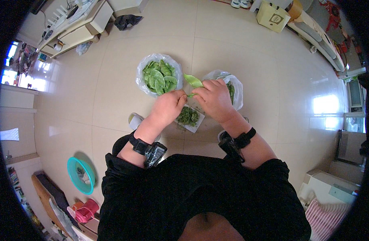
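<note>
Pod (193,81), flat and green, juts from your right hand (213,98), whose grip is closed on it; it shows between the two plastic bags. Your left hand (167,107) pinches a thin green piece (190,95) just beside your right fingertips. Past your left hand, the left bag (139,77) holds heaped green pods (157,79); the right bag (239,89) sits behind your right hand. Nearer you, a white sheet (193,128) bears dark green scraps (187,116) on the tiled floor (228,48).

Pods (157,78) in left bag (140,79); right bag (238,90) apart; scraps (187,116) on paper (199,121).
</note>
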Tool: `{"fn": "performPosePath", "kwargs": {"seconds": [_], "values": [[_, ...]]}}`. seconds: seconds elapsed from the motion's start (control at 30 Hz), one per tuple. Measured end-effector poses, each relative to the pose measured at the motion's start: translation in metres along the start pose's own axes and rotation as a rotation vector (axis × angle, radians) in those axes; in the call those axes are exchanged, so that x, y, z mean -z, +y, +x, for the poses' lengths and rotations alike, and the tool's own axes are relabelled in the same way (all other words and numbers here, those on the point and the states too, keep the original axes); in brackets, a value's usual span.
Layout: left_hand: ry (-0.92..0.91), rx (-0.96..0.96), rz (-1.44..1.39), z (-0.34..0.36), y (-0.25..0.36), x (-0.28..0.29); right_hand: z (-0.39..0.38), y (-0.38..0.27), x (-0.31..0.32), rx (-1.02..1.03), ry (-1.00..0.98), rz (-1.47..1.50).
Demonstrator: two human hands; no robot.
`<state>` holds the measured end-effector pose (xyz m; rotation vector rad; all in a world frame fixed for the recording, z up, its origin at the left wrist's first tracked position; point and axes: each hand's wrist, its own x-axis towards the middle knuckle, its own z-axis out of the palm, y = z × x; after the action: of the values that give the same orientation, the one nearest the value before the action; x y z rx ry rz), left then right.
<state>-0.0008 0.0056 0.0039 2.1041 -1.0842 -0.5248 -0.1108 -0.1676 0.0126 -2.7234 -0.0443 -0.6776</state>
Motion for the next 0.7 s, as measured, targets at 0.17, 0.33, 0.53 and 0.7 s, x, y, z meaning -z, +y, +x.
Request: {"fn": "performPosePath", "kwargs": {"seconds": [0.17, 0.33, 0.53, 0.7], "values": [[-0.134, 0.177, -0.27, 0.0021, -0.0053, -0.0021, -0.0008, -0.0039, -0.0012, 0.002, 0.025, -0.026], [-0.146, 0.238, -0.34, 0.0029, -0.0042, -0.003, -0.0019, -0.0062, -0.0047, 0.01, 0.055, -0.023], [-0.105, 0.202, -0.407, 0.0023, -0.0024, -0.0043, -0.0025, -0.0077, -0.0027, -0.024, 0.07, 0.009], [-0.07, 0.096, -0.322, 0.0015, -0.0013, -0.005, -0.0023, -0.0093, -0.0016, -0.04, 0.082, 0.02]]}}
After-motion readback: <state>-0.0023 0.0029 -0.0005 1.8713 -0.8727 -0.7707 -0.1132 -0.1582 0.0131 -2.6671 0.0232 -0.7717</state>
